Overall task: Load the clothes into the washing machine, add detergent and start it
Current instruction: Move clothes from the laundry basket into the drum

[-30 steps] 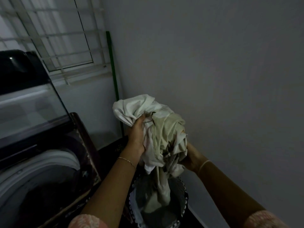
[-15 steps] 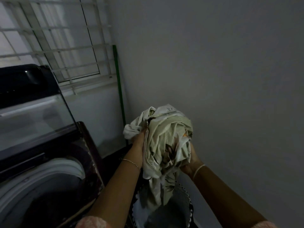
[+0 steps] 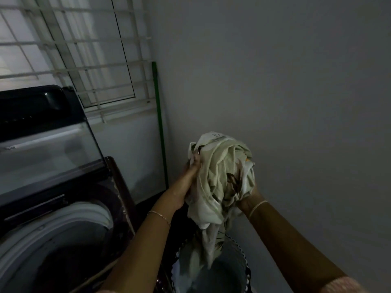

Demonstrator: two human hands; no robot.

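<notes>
I can read no text, brand or number from here. The washing machine [image 3: 69, 212] has a small pale mark on its raised glass lid [image 3: 48, 151], towards the lid's left edge, too dim and small for me to make out. Just right of the machine, the bundle of clothes [image 3: 220, 176] has a dark squiggle at its top. Print or letters, I cannot tell.

The left hand [image 3: 184, 188] and right hand [image 3: 248, 200] have bunched the clothes [image 3: 222, 172] tighter, drawing in the loose white flap at the left.
</notes>
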